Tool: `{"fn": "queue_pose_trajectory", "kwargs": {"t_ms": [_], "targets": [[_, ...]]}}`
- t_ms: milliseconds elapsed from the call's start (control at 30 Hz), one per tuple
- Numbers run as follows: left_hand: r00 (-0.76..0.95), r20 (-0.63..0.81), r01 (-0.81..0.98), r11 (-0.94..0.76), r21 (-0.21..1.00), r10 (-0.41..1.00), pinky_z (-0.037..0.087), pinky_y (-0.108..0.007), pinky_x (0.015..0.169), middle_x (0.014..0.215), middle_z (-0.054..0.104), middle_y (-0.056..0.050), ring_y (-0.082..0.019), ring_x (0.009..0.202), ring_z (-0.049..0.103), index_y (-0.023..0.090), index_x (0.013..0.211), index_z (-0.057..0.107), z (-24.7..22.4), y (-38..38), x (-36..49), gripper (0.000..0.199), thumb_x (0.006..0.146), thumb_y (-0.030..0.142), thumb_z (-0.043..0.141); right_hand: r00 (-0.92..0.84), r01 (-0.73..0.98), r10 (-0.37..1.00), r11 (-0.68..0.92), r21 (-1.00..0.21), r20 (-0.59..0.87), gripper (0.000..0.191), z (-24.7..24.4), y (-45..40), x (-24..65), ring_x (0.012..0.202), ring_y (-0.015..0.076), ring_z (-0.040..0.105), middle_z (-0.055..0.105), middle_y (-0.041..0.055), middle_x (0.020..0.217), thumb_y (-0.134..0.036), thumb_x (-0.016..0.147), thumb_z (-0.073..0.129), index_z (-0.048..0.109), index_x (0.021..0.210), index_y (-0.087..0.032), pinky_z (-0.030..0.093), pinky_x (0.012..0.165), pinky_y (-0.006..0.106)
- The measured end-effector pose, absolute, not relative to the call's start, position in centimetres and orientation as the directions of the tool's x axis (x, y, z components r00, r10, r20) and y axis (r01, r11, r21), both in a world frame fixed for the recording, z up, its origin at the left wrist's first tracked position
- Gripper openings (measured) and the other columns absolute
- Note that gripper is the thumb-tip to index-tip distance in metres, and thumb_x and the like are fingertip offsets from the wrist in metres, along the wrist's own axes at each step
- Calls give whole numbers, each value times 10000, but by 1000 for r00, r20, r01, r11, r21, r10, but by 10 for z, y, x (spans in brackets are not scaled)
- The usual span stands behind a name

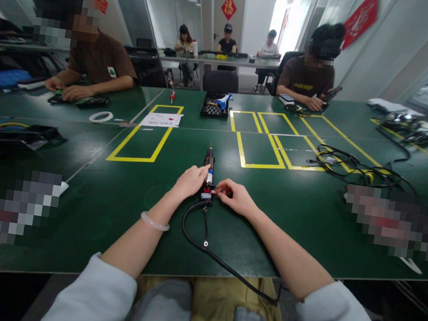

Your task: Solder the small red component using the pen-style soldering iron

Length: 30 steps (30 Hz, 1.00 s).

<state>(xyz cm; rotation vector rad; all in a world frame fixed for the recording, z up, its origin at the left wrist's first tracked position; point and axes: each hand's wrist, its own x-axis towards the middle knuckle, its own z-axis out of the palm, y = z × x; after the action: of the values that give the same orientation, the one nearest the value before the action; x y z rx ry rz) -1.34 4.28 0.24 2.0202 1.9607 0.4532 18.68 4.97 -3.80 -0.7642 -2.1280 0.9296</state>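
A dark elongated device (209, 173) lies on the green table with its thin metal tip pointing away from me. Its body is opened, showing a silver and blue cylinder and red parts inside. My left hand (191, 183) rests on the device's left side, fingers wrapped against its housing. On the right, my right hand (236, 196) pinches a small orange-red piece (216, 192) at the device's lower end. A black cable (184, 226) loops from that end towards the table edge, beside a short lead with a ring terminal (205, 243).
Yellow tape rectangles (259, 165) mark the green table (108, 220). Beyond the device are a black tray (213, 112), white paper (161, 119) and a small screwdriver (172, 97). A tape roll (101, 117) lies left, coiled cables (342, 161) right. Other people sit around.
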Motion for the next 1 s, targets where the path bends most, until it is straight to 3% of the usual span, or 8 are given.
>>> {"fn": "queue_pose_trajectory", "kwargs": {"t_ms": [333,567,833,1000], "targets": [[24,26,906,-33,422,999,410,-356,918,1082,610,-123,-258,1051,578,255,1403,465,-2,44,-15,584,953,495,181,-560,176,762,493,-852,325,196,-36,48,191,709,123,612,693,22,860,-117,774,487,543,950,-182,485,714,257],[12,13,969,-15,248,1000,446,-407,838,1128,548,-128,-320,1043,575,371,1432,380,0,31,7,647,854,658,344,-582,152,746,491,-858,324,196,-36,48,192,773,138,643,699,30,882,-113,775,495,540,952,-184,493,751,280],[-6,-8,989,8,145,1000,456,-427,812,1135,536,-127,-335,1040,564,401,1421,378,4,31,8,584,850,511,434,-653,74,695,455,-888,302,216,-33,47,194,892,153,664,707,60,979,-108,776,503,505,979,-182,482,790,295],[-46,-33,994,49,95,998,464,-425,800,1124,535,-124,-327,1023,570,404,1429,360,10,28,-23,590,858,553,374,-637,121,710,476,-871,300,191,-33,49,198,791,125,629,708,49,973,-121,782,508,530,963,-176,470,758,273]]}}
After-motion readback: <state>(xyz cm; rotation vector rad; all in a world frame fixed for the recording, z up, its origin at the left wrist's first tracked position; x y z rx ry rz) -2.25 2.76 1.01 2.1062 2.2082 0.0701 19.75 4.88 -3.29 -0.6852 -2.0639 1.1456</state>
